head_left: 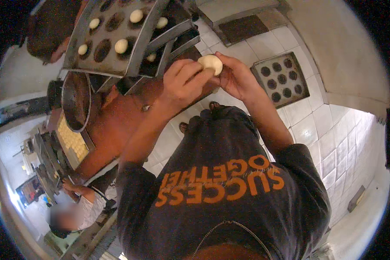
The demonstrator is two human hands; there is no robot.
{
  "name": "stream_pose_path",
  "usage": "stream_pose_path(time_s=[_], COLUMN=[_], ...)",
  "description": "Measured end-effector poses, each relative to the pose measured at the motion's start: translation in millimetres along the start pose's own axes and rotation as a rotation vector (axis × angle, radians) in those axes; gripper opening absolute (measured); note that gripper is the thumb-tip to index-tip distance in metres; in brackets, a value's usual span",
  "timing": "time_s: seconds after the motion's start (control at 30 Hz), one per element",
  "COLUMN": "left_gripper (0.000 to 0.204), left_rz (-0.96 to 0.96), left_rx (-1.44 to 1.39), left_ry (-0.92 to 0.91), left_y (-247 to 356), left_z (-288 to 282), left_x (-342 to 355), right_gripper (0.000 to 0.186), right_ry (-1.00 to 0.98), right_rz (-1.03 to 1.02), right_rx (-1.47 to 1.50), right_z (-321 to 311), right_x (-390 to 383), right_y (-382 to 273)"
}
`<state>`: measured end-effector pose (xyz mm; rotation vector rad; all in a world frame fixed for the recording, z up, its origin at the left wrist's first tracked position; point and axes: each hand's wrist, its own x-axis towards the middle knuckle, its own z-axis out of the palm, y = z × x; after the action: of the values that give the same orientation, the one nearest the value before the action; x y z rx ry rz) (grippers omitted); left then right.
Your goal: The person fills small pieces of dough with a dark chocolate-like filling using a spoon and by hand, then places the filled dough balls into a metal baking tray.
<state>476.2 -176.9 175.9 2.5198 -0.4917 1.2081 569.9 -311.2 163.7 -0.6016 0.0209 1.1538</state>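
We see both hands raised in front of the chest, sharing one pale ball of dough [211, 63]. The left hand [184, 82] has its grip closed on the near side of the ball, fingers curled over it; the right hand [236, 78] closes its grip on the far side, thumb on top. Just beside them, to the left, a metal tray [117, 37] with round holes carries several more dough balls [121, 45]. A second perforated tray [281, 80] lies on the tiled floor [316, 130] to the right, well apart.
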Motion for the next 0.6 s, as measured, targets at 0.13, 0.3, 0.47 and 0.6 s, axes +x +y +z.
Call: stream_pose_path(time_s=[0.13,0.3,0.47,0.6], left_gripper=[0.017,0.028,0.040,0.031], left_rz=[-0.104,-0.673,-0.980,-1.363], left_rx=[-0.050,-0.206,-0.075,-0.275], left_ry=[0.024,0.221,0.505,0.645], left_y=[-2,16,39,51], left_z=[0,3,-15,-21], left_x=[-16,-40,-64,-151], right_gripper=[0.031,0.032,0.034,0.032], right_ry=[-0.095,-0.053,-0.074,-0.531], right_rz=[0.052,0.087,0.159,0.008], right_rx=[-0.092,-0.276,-0.455,-1.499], right_z=[-14,-7,-6,58], right_x=[12,36,65,89], right_y=[7,22,9,-40])
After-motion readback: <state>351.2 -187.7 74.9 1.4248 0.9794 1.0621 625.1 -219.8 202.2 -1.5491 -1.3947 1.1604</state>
